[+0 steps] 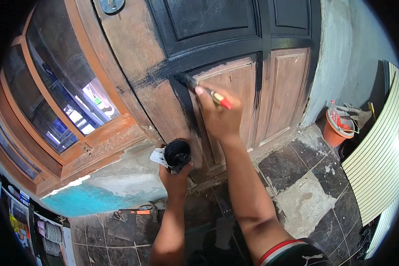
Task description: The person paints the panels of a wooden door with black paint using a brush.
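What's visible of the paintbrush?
The paintbrush is slim: red handle tip, pale yellowish shaft, dark bristles coated with black paint. It is tilted, bristles up-left, red end down-right. The right hand pinches it near the middle. The bristles touch the wooden door at the top-left corner of a brown recessed panel, along the fresh black edge.

This is the doorstep of a house under renovation. A panelled brown wooden door [283, 88] is partly coated in fresh black paint, and beside it is a wide window with a worn reddish-brown wooden frame [95, 146]. The rough grey plastered wall [337, 53] is unpainted, with a turquoise patch [88, 199] low down. The dark stone-tile floor [306, 164] shows pale cement patches. An orange plastic bucket [334, 133], a cream corrugated sheet [377, 164] and an orange-handled tool [139, 212] lie about.
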Tool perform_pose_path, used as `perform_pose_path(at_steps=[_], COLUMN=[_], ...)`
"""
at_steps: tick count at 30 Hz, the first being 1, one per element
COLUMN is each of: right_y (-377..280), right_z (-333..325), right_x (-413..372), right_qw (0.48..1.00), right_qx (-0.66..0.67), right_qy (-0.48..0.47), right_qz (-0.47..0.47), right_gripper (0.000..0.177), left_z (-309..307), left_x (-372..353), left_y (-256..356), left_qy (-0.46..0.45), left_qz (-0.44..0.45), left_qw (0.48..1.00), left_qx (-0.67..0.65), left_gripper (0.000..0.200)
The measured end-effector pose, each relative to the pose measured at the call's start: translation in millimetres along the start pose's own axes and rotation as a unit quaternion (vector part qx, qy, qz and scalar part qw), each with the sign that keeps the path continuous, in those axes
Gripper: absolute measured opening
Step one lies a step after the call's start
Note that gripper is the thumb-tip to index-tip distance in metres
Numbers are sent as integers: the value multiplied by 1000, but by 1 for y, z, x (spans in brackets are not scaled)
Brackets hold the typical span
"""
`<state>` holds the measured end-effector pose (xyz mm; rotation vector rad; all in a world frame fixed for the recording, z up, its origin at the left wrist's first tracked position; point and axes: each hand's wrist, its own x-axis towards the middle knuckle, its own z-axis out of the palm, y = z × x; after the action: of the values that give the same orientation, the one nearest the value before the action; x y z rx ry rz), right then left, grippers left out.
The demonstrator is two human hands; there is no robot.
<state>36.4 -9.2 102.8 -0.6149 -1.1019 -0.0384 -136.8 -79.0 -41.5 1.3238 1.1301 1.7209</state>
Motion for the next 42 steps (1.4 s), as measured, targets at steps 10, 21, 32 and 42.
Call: perform_pose_path(at_steps=[10,21,32,42], right_y=[9,62,26,88], right_z=[-26,-34,13,-64], right_x=[-10,54,-20,76], right_qw=[954,870,937,863], right_qx=[-16,227,185,178], right_qy=[-136,306,65,384], right_qz=[266,314,290,276], right_gripper=[17,14,17,20], left_z=[12,3,17,1], left_x=[1,-3,-4,-6], left_y=[3,0,-12,-14], left_qy=[14,-18,-37,-43], left_qz=[1,2,-8,-11], left_qw=[1000,1000,999,999], left_qx=[-25,13,-23,-12], left_gripper=[68,60,61,60])
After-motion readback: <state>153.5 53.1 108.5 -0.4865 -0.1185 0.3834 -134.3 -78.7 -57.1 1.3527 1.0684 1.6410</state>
